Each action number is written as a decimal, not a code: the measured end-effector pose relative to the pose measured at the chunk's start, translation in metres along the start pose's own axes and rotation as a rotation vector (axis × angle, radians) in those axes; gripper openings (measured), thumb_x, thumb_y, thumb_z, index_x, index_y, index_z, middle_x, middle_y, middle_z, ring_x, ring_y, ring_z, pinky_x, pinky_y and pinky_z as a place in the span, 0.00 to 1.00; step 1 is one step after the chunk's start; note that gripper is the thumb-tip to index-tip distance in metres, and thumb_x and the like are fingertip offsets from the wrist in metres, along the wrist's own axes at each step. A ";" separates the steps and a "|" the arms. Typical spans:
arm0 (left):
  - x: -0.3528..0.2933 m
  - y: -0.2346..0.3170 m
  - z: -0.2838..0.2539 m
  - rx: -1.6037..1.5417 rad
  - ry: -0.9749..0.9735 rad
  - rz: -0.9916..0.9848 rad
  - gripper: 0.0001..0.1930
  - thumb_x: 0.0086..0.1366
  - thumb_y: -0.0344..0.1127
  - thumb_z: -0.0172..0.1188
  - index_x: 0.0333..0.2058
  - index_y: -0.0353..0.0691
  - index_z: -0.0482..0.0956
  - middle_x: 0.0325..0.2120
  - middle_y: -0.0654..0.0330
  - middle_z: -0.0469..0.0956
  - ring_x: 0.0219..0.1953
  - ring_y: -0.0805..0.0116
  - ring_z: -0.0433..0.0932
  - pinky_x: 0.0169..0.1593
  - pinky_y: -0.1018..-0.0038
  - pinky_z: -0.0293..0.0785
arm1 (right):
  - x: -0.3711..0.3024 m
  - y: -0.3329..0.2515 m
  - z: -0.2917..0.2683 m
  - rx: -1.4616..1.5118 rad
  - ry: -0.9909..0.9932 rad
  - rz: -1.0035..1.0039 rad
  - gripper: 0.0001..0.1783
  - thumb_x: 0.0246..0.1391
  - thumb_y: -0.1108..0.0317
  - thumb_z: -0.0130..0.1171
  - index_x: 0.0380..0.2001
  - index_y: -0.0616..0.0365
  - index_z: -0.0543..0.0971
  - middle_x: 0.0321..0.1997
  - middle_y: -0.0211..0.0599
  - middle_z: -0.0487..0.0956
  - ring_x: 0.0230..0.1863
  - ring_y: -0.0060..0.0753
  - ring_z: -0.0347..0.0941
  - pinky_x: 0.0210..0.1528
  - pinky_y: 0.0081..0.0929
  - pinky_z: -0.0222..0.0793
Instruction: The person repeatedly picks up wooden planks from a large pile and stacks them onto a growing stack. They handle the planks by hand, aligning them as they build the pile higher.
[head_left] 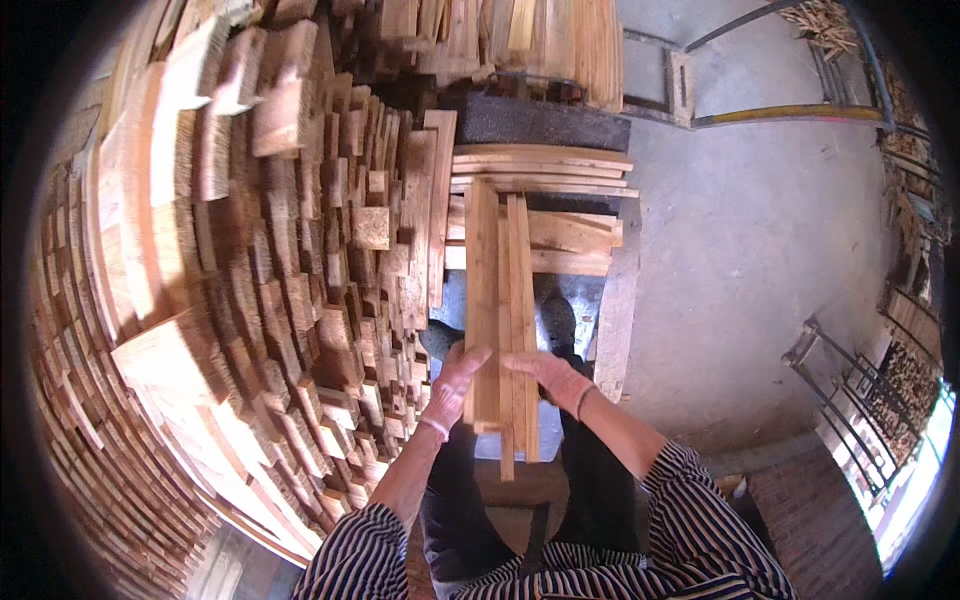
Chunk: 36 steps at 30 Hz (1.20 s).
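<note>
A few long wooden boards lie lengthwise in front of me, their near ends uneven. My left hand grips the left edge of the wider board, its fingertips over the top. On the other side my right hand is closed round the narrower wooden strips, fingers across their upper face. Both hands seem to wear thin pinkish gloves. The undersides of the boards and the thumbs' full grip are hidden. Beyond, the far ends overlap several boards lying crosswise.
A tall stack of sawn boards rises close on my left, its ends jutting unevenly. More boards are piled ahead, near a dark block. Concrete floor spreads to the right, with a metal frame and a rack.
</note>
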<state>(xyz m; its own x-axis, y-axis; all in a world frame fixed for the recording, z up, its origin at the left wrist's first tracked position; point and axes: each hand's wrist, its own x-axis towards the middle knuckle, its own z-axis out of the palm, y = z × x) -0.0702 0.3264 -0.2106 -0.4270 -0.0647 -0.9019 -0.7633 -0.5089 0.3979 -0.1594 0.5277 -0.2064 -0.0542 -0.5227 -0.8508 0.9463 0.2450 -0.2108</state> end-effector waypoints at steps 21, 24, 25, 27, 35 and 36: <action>-0.195 0.078 0.075 0.441 0.027 0.162 0.49 0.58 0.38 0.69 0.74 0.37 0.52 0.61 0.49 0.74 0.63 0.62 0.73 0.67 0.66 0.67 | -0.151 -0.002 0.065 0.390 -0.082 -0.264 0.33 0.62 0.53 0.67 0.64 0.59 0.72 0.60 0.37 0.78 0.59 0.37 0.77 0.58 0.37 0.77; -0.263 0.111 0.084 0.480 0.084 0.358 0.52 0.54 0.39 0.70 0.75 0.40 0.52 0.62 0.45 0.73 0.64 0.57 0.74 0.66 0.65 0.69 | -0.183 0.009 0.045 -0.501 0.095 -0.470 0.37 0.58 0.58 0.70 0.66 0.60 0.69 0.62 0.38 0.76 0.60 0.39 0.76 0.59 0.39 0.77; -0.283 0.112 0.082 0.471 0.109 0.451 0.52 0.53 0.39 0.71 0.75 0.40 0.52 0.62 0.45 0.73 0.64 0.56 0.74 0.66 0.65 0.69 | -0.197 -0.008 0.064 -0.437 0.053 -0.467 0.39 0.55 0.62 0.72 0.67 0.59 0.68 0.62 0.39 0.75 0.60 0.39 0.75 0.59 0.39 0.77; -0.321 0.100 0.079 0.315 0.146 0.538 0.54 0.52 0.41 0.74 0.74 0.39 0.52 0.62 0.46 0.72 0.66 0.54 0.72 0.67 0.63 0.68 | -0.231 -0.052 0.110 -0.310 -0.014 -0.461 0.44 0.49 0.69 0.76 0.68 0.58 0.66 0.62 0.40 0.75 0.60 0.40 0.74 0.60 0.39 0.77; -0.397 0.160 -0.009 -0.456 0.438 0.982 0.44 0.61 0.43 0.73 0.71 0.38 0.59 0.55 0.55 0.77 0.56 0.64 0.76 0.60 0.66 0.76 | -0.247 -0.138 0.298 -0.898 -0.438 -0.556 0.56 0.42 0.72 0.78 0.72 0.58 0.57 0.63 0.40 0.73 0.59 0.37 0.74 0.62 0.37 0.75; -0.402 0.161 -0.029 -0.563 0.457 0.956 0.42 0.61 0.42 0.73 0.69 0.38 0.62 0.53 0.56 0.78 0.55 0.65 0.78 0.58 0.66 0.77 | -0.243 -0.139 0.323 -0.819 -0.477 -0.493 0.60 0.44 0.70 0.78 0.75 0.55 0.52 0.69 0.50 0.66 0.63 0.52 0.72 0.64 0.50 0.71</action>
<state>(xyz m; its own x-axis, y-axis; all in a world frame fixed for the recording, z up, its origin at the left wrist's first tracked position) -0.0076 0.2456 0.2114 -0.4066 -0.8618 -0.3031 0.1364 -0.3854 0.9126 -0.1748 0.3566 0.1848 -0.0745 -0.9359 -0.3442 0.3416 0.3004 -0.8906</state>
